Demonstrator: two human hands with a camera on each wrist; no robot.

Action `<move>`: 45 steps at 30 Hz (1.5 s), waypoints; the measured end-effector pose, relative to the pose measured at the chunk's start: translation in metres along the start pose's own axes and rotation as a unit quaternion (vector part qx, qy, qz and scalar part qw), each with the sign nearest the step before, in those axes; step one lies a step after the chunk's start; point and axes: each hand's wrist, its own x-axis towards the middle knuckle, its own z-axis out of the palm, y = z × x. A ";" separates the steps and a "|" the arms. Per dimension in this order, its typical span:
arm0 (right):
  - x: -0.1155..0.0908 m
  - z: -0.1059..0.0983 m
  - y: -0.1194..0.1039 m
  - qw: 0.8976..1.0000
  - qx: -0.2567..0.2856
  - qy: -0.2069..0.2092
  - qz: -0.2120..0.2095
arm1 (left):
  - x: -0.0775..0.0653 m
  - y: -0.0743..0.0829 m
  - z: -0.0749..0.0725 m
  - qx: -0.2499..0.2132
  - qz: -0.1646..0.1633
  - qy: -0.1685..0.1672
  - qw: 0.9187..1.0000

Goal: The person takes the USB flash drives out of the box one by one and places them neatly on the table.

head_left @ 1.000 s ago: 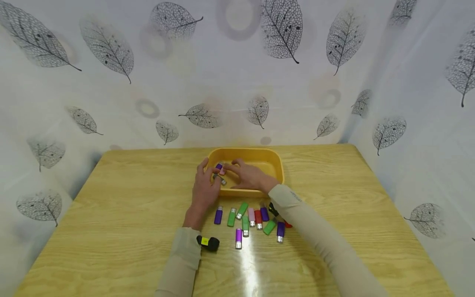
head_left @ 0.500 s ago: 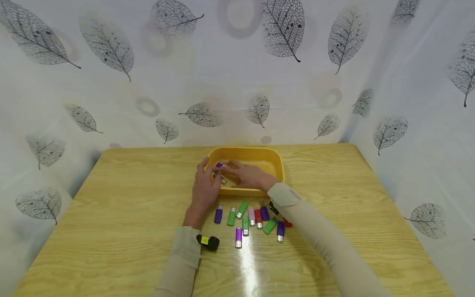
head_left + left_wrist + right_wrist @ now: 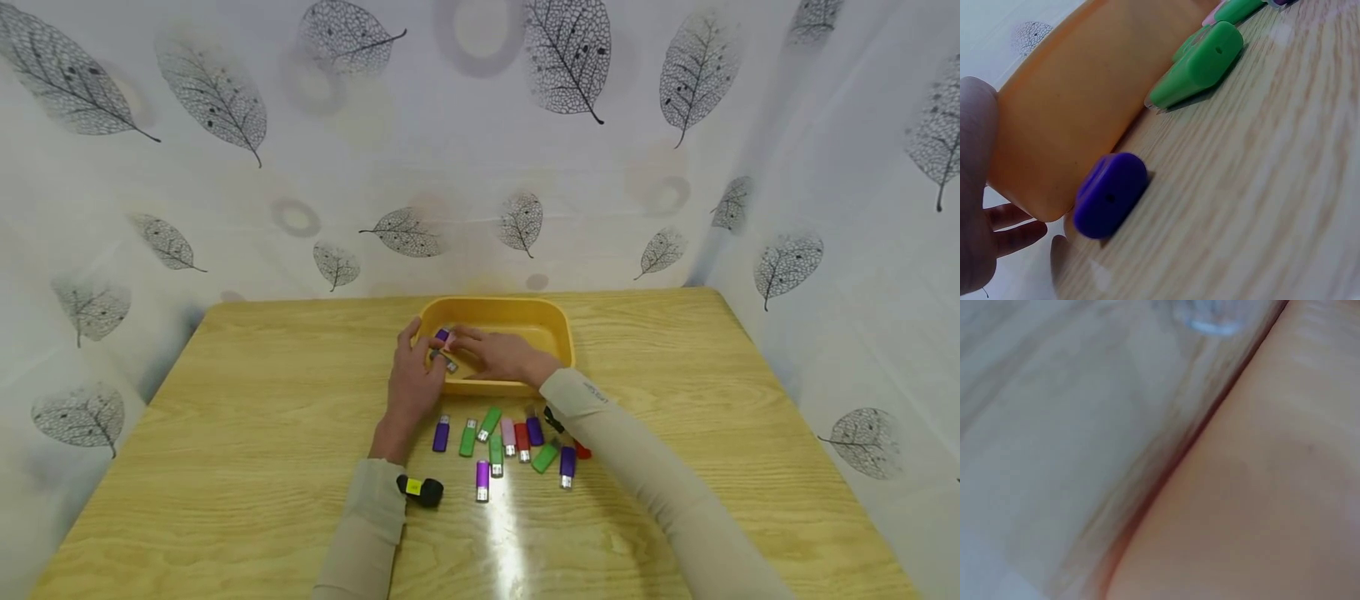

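Observation:
My left hand grips the left end of a yellow plastic tray, some fingers outside the wall and others over the rim. In the left wrist view, fingertips reach round the tray's end. Inside the tray at the left lie a purple USB stick, a pink USB stick and a grey USB stick. My right hand reaches over the front wall, fingers extended and apart, fingertips right at the pink stick. The right wrist view shows only the tray's outer wall and table, blurred.
In front of the tray lie several loose USB sticks, among them purple, green, red and bright violet. A black device sits at the left cuff. A leaf-patterned curtain stands behind the wooden table.
My right fingers moved left over the pink stick half a second ago and have since drawn back slightly right. The left hand and the loose sticks have stayed put.

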 end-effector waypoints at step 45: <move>-0.014 -0.008 0.004 0.981 0.143 0.066 0.113 | -0.001 0.005 -0.004 -0.018 -0.028 -0.015 0.999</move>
